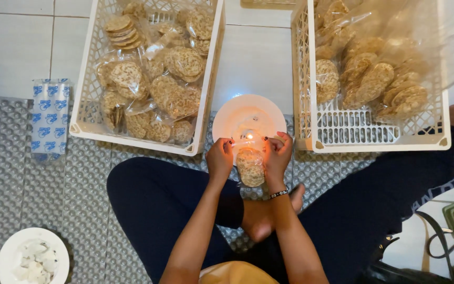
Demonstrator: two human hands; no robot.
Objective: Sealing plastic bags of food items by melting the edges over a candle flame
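2 crates [206, 79] [311, 105] flank the candle plate [227, 123].

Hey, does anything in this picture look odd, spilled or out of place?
Nothing is spilled. The one odd sight: a small flame burns on a white plate on the floor, and the left hand and right hand hold a plastic bag of crackers right at it.

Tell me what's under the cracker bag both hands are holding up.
Under the cracker bag held by the left hand and right hand sits a white plate with a small lit flame at the bag's top edge. What feeds the flame is hidden by glare.
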